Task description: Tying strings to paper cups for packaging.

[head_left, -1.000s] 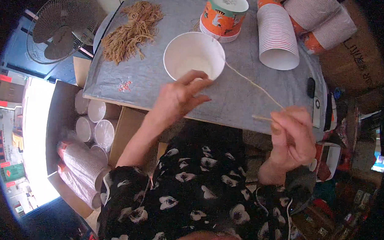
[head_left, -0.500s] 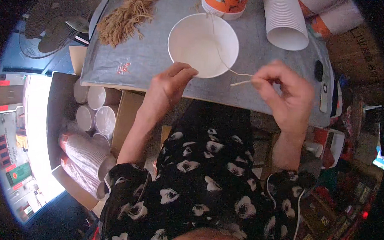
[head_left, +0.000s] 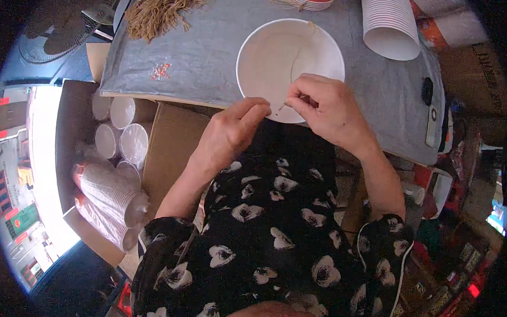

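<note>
A white paper bucket lies tipped toward me at the table's near edge, its open mouth facing me. My left hand is closed in a pinch on the near rim, beside a small dark hole in the wall. Between the thumb and forefinger of my right hand is a thin beige string. Its short end points at the rim near the hole, while the rest runs up across the bucket's inside to the far rim.
A bundle of brown cords lies at the far left of the grey table, near scattered red-white bits. Stacked white buckets lie at the back right. A carton with more buckets stands below left; a fan is beyond.
My right hand has moved left with the string, bringing its end to the bucket's near rim. The bucket has shifted toward me, and my left hand still pinches its rim.
</note>
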Action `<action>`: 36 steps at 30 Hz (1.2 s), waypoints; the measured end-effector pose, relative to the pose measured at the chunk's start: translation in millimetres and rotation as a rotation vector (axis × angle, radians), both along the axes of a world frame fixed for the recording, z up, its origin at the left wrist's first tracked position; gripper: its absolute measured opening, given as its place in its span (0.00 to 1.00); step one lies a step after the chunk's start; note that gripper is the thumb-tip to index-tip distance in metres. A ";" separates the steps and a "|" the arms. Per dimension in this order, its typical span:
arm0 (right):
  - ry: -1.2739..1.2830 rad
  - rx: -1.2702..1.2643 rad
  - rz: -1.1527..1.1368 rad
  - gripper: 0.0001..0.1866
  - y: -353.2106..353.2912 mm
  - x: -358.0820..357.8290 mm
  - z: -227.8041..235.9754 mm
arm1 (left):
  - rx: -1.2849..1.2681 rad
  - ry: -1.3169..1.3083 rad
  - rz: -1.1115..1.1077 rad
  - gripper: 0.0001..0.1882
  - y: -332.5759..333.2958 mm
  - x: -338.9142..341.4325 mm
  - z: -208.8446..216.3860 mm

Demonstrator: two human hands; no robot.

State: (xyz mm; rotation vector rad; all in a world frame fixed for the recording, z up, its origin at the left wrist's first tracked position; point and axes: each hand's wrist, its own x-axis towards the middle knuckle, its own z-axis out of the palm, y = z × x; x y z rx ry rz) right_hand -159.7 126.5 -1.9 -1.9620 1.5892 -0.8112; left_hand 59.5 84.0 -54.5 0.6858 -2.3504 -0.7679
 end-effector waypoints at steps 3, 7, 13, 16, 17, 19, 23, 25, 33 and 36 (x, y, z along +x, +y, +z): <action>-0.012 0.008 0.008 0.05 -0.6 1.9 -2.7 | -0.008 0.007 0.003 0.13 -0.1 0.2 -1.5; -0.029 0.036 0.011 0.05 -0.7 3.0 -0.6 | 0.022 -0.016 0.017 0.13 1.3 0.0 4.3; 0.015 0.057 0.017 0.05 -0.7 4.8 -0.2 | 0.009 -0.004 0.016 0.12 0.8 0.8 1.9; -0.006 0.070 0.015 0.04 -0.7 5.6 -3.7 | 0.026 0.007 0.008 0.12 0.3 0.8 -0.6; -0.006 0.071 0.017 0.04 -0.9 5.7 -3.5 | 0.026 0.007 0.010 0.12 -0.2 0.9 -1.0; 0.010 0.078 0.023 0.04 -1.0 6.1 -1.6 | 0.027 0.008 -0.004 0.12 -1.3 1.3 -0.3; 0.038 0.095 0.017 0.04 -2.2 6.2 -5.5 | 0.028 0.012 -0.005 0.12 -1.9 0.5 1.0; 0.062 0.083 0.008 0.04 -3.0 6.5 -7.5 | 0.030 0.017 -0.002 0.12 -2.1 0.4 1.4; 0.190 0.053 0.084 0.06 -5.2 6.0 -12.4 | -0.018 -0.009 -0.005 0.18 -5.2 -1.2 4.0; 0.145 0.027 0.121 0.06 -5.5 3.4 -10.4 | -0.029 -0.057 0.008 0.18 -5.9 -3.7 5.6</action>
